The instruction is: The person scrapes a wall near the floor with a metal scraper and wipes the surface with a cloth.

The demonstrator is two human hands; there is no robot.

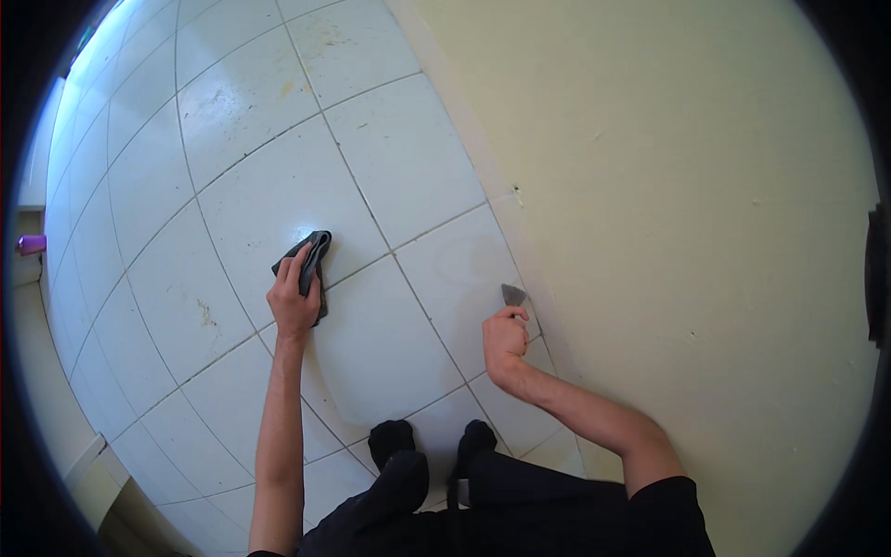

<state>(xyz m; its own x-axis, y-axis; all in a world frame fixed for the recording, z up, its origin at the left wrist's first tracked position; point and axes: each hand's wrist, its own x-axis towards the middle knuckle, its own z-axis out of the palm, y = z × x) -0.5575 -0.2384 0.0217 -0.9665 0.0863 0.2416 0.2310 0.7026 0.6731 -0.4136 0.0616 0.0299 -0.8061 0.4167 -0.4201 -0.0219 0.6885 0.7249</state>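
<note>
Pressing down on a dark grey cloth (309, 263), the left hand (295, 302) lies flat over it with fingers spread across the folded fabric, pinning it to the white tiled floor (232, 139). The right hand (506, 339) is closed around a small scraper (512, 295), whose grey blade tip meets the floor just beside the foot of the pale yellow wall (696, 186). Both forearms reach out from the lower edge, well apart. Below them, two dark-socked feet (432, 444) rest on the tiles. Brownish marks fleck the tiles further out, and a purple object (31, 244) sits at the far left edge.
</note>
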